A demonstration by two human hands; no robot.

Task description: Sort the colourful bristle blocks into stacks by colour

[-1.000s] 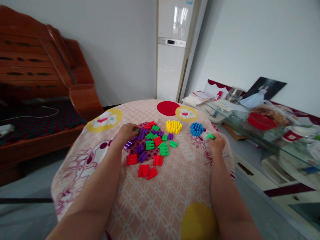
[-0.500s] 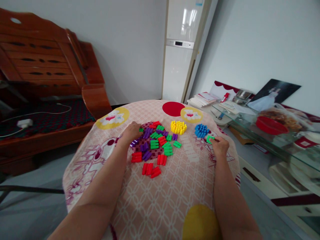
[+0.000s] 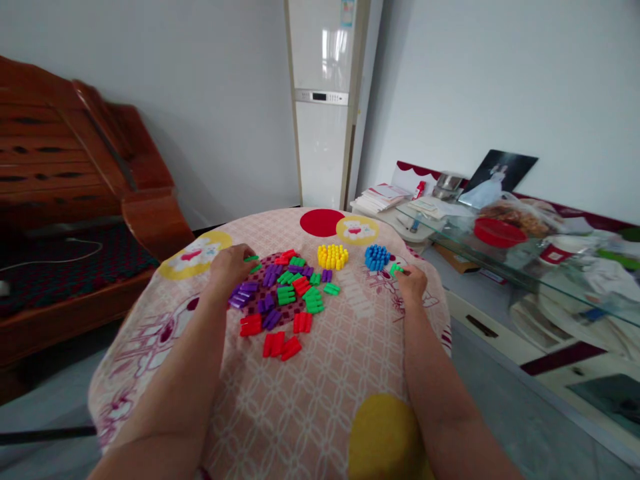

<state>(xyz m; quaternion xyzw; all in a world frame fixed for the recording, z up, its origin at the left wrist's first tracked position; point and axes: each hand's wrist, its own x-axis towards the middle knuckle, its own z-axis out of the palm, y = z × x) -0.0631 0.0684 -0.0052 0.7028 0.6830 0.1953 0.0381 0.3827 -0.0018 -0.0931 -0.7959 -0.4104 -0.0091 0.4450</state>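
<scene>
My left hand (image 3: 231, 264) is at the left side of a loose pile, its fingers closed at a green plastic building block (image 3: 255, 265) that they partly hide. On the far right of the table, my right hand (image 3: 413, 283) pinches a small green building block (image 3: 397, 269) just beside a tight cluster of blue blocks (image 3: 377, 257). A similar cluster of yellow blocks (image 3: 333, 256) stands left of the blue one. Between my hands lie several purple blocks (image 3: 273, 275), green blocks (image 3: 314, 300) and red blocks (image 3: 251, 325), scattered flat.
A patterned cloth (image 3: 280, 407) covers the round table. To the right, a glass-topped cabinet (image 3: 450, 233) carries papers, a red bowl (image 3: 500, 232) and a paper cup. A wooden bench (image 3: 155, 220) stands left, and a tall white appliance (image 3: 323, 147) behind.
The whole view has swung to the right, so everything appears further left. More of the green block at my left fingers shows. My right hand still pinches its green block near the blue cluster.
</scene>
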